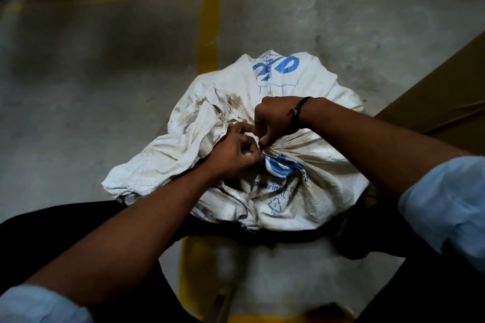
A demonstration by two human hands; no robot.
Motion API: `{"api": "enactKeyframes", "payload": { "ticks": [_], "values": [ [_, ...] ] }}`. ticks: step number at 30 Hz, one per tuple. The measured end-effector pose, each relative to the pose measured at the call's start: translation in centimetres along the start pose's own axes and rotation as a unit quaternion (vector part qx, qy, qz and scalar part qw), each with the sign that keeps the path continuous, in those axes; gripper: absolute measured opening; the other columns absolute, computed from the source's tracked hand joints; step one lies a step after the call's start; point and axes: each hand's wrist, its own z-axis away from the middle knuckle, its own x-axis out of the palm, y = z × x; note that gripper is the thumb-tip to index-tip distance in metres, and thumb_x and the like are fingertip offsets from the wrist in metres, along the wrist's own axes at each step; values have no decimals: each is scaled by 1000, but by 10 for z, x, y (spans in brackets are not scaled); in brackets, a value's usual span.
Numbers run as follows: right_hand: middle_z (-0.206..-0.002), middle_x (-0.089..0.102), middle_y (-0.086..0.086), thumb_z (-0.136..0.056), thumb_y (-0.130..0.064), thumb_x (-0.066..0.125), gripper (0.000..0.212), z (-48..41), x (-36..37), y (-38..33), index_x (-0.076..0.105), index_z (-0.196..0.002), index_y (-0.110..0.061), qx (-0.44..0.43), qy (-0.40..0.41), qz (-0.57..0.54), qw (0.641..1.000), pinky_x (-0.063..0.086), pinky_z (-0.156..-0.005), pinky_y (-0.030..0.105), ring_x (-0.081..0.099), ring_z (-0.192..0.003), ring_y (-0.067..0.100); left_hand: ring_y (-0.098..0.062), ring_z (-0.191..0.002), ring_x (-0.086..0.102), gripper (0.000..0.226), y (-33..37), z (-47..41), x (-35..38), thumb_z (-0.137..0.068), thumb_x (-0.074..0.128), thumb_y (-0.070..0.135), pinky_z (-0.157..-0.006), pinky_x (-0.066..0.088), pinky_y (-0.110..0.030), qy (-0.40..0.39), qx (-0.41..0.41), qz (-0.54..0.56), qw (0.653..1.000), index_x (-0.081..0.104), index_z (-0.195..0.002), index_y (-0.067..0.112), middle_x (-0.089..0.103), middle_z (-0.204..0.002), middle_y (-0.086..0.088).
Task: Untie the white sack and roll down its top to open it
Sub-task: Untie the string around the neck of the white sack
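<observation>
Reaching down with both forearms angled inward, we pinch the sack's [301,123] gathered neck [265,151] between left hand [233,155] and right hand [275,118].

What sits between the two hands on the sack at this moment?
In the head view, only the sack's gathered, tied neck lies between the left hand and right hand; both pinch it.

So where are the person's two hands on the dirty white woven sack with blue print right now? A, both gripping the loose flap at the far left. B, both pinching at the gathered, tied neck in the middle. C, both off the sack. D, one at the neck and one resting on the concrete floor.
B: the left hand and right hand meet fingertip to fingertip at the bunched knot of the dirty white woven sack.
</observation>
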Motion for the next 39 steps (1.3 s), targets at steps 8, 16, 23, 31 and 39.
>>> {"api": "enactKeyframes", "payload": {
  "ticks": [8,16,23,31,39],
  "values": [
    [-72,72,-3,-75,-34,79,15,4,4,11,78,-79,-20,22,26,-62,997,53,-68,29,56,-63,-1,-7,-101,58,23,7,5,3,-80,60,28,-87,43,-22,42,1,6,999,61,-94,9,62,-110,2],
    [-61,63,-13,-77,-31,78,10,5,4,14,78,-78,-21,15,30,-68,997,38,-56,17,52,-60,-4,-18,-71,56,33,27,-12,11,-71,80,29,-53,34,-13,114,-41,-75,990,57,-75,6,63,-73,-5],
    [-64,65,-8,-77,-33,79,15,4,4,14,78,-80,-19,14,31,-66,997,39,-55,16,53,-61,2,-18,-70,57,17,30,-8,4,-72,76,15,-55,36,-13,102,-30,-99,989,62,-76,6,66,-75,-5],
    [-61,62,-14,-76,-33,80,12,3,4,16,77,-78,-21,18,27,-76,997,40,-62,22,53,-61,-3,-27,-84,62,20,35,-10,6,-75,72,21,-66,42,-31,101,-18,-165,981,61,-84,8,66,-87,-10],
    [-59,60,-15,-76,-33,80,12,1,5,14,74,-71,-24,14,38,-80,996,37,-57,16,54,-62,2,-32,-97,51,38,37,-3,32,-72,61,17,-81,43,-39,146,-71,-169,972,41,-103,11,50,-108,-12]
  ]
}}
